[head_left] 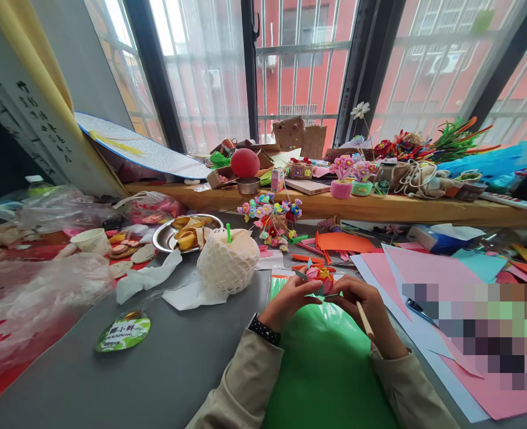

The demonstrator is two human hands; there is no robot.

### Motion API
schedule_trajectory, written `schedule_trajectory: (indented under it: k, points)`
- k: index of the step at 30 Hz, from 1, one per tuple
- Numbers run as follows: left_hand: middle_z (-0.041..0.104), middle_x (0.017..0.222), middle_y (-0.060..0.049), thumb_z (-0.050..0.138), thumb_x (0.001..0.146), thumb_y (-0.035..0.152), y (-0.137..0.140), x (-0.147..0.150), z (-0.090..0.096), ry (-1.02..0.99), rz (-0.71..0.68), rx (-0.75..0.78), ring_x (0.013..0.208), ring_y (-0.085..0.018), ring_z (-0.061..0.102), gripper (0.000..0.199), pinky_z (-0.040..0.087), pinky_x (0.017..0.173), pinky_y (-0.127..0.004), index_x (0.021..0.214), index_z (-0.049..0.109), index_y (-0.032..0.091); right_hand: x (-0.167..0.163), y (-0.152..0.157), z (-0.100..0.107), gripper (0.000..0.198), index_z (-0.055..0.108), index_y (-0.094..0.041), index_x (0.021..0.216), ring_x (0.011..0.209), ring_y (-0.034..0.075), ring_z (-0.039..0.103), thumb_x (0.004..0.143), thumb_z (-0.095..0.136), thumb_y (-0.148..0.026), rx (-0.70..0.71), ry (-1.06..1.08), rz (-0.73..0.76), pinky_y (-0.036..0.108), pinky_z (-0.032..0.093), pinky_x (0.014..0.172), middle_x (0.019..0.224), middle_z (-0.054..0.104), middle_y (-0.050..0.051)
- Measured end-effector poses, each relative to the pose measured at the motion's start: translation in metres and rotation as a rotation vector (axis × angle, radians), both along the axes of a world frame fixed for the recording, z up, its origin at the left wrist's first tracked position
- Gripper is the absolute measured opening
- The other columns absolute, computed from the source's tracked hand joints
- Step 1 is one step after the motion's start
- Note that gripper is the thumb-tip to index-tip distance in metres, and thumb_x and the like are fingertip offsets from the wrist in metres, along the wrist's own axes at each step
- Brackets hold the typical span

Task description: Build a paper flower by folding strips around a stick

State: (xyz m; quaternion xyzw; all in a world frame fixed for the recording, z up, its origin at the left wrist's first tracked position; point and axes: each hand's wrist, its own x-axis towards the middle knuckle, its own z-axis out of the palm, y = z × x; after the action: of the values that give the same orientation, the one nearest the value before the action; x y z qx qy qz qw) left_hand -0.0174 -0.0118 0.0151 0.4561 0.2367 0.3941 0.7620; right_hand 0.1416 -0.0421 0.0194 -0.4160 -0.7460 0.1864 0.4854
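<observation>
Clock read from the pink-and-orange flower (pixel 320 273), which is up off the bench (pixel 178 369), between both hands. Left hand (pixel 292 296): fingers pinching the flower. Right hand (pixel 358 296): fingers curled around a pale stick (pixel 364 320), tips at the flower's right edge; can't tell if they press on it.

Green sheet (pixel 326 363) at 6, glossy, lying on the grey bench under the hands. Bench cluttered. At 9, coconut (pixel 227 265) in white netting, green straw stuck in; just past it, metal plate (pixel 159 239) with banana peels (pixel 192 232). Green-and-white tag (pixel 124 332) between 8 and 9, flat on bare bench. Far out at 9, paper cup (pixel 90 241) and clear plastic bag (pixel 49 304). At 3, pink sheets (pixel 417 271) overlapping; patch past them pixelated, unreadable. Bunch of small flowers (pixel 272 217) between 10 and 11.

At 12, wooden window ledge (pixel 285 205) runs across behind the bench. On it: red ball (pixel 245 162) toward 11, little pink flowerpot (pixel 340 189) past 12. Dark-framed windows (pixel 205 71) above, bars and reddish building (pixel 285 77) outside. Yellow curtain (pixel 35 53) upper left, around 10.
</observation>
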Motion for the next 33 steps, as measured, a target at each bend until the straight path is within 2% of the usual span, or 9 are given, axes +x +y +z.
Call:
schedule_trajectory:
  k: [4, 8, 12, 17, 21, 24, 28, 33]
  points:
    - [0.058, 0.088, -0.005, 0.059, 0.068, 0.027, 0.0, -0.001, 0.001, 0.02, -0.005, 0.005, 0.078, -0.015, 0.054, 0.032, 0.041, 0.065, -0.025, 0.097, 0.053, 0.016, -0.003, -0.001, 0.0, 0.018, 0.053, -0.017, 0.064, 0.043, 0.008, 0.031, 0.068, 0.06, -0.033, -0.032, 0.01, -0.089, 0.021, 0.026, 0.041, 0.052, 0.04, -0.004]
    - [0.057, 0.096, -0.008, 0.058, 0.068, 0.027, -0.002, -0.001, 0.002, 0.04, -0.014, -0.006, 0.08, -0.015, 0.053, 0.029, 0.04, 0.064, -0.023, 0.095, 0.057, 0.014, -0.004, -0.002, 0.003, 0.023, 0.049, -0.018, 0.064, 0.044, 0.008, 0.028, 0.065, 0.062, -0.037, 0.006, 0.014, -0.181, 0.021, 0.024, 0.04, 0.051, 0.032, -0.006]
    - [0.058, 0.094, -0.008, 0.057, 0.069, 0.028, -0.003, -0.002, 0.002, 0.022, -0.03, -0.004, 0.079, -0.015, 0.054, 0.029, 0.04, 0.063, -0.024, 0.094, 0.058, 0.014, -0.005, -0.003, 0.004, 0.025, 0.048, -0.019, 0.064, 0.046, 0.009, 0.029, 0.063, 0.063, -0.039, 0.042, 0.007, -0.231, 0.021, 0.026, 0.042, 0.053, 0.033, -0.006]
    - [0.058, 0.095, -0.008, 0.054, 0.072, 0.028, -0.002, -0.002, 0.003, 0.043, -0.05, 0.002, 0.08, -0.015, 0.053, 0.027, 0.041, 0.063, -0.024, 0.094, 0.057, 0.015, -0.004, -0.001, 0.002, 0.026, 0.047, -0.019, 0.067, 0.046, 0.009, 0.031, 0.063, 0.063, -0.039, 0.023, 0.008, -0.238, 0.021, 0.028, 0.042, 0.058, 0.039, -0.004]
    - [0.058, 0.096, -0.008, 0.055, 0.072, 0.025, -0.001, 0.0, 0.003, 0.011, 0.005, 0.019, 0.082, -0.015, 0.055, 0.024, 0.042, 0.065, -0.024, 0.094, 0.056, 0.015, -0.002, 0.003, 0.0, 0.023, 0.05, -0.019, 0.071, 0.053, 0.011, 0.042, 0.065, 0.062, -0.037, 0.026, -0.031, -0.222, 0.023, 0.035, 0.049, 0.069, 0.048, 0.0]
    - [0.06, 0.093, -0.007, 0.057, 0.071, 0.022, -0.002, 0.001, 0.003, -0.052, 0.007, 0.023, 0.079, -0.016, 0.058, 0.028, 0.044, 0.067, -0.027, 0.098, 0.053, 0.017, -0.001, 0.004, -0.001, 0.018, 0.053, -0.018, 0.068, 0.064, 0.015, 0.049, 0.07, 0.058, -0.035, 0.028, -0.067, -0.194, 0.025, 0.039, 0.057, 0.069, 0.05, 0.002]
    - [0.059, 0.097, -0.006, 0.057, 0.07, 0.019, -0.003, 0.0, 0.006, -0.144, 0.028, -0.001, 0.078, -0.016, 0.059, 0.04, 0.045, 0.071, -0.031, 0.108, 0.045, 0.022, 0.0, 0.004, 0.001, 0.019, 0.056, -0.018, 0.067, 0.065, 0.016, 0.051, 0.072, 0.055, -0.036, 0.004, -0.042, -0.142, 0.026, 0.04, 0.058, 0.067, 0.052, 0.002]
    - [0.06, 0.093, -0.004, 0.06, 0.068, 0.016, -0.003, -0.003, 0.01, -0.212, -0.002, -0.025, 0.084, -0.021, 0.059, 0.056, 0.043, 0.073, -0.032, 0.117, 0.035, 0.028, 0.006, 0.003, 0.002, 0.027, 0.057, -0.018, 0.068, 0.057, 0.014, 0.049, 0.077, 0.047, -0.041, -0.053, 0.037, -0.245, 0.024, 0.038, 0.052, 0.064, 0.053, 0.002]
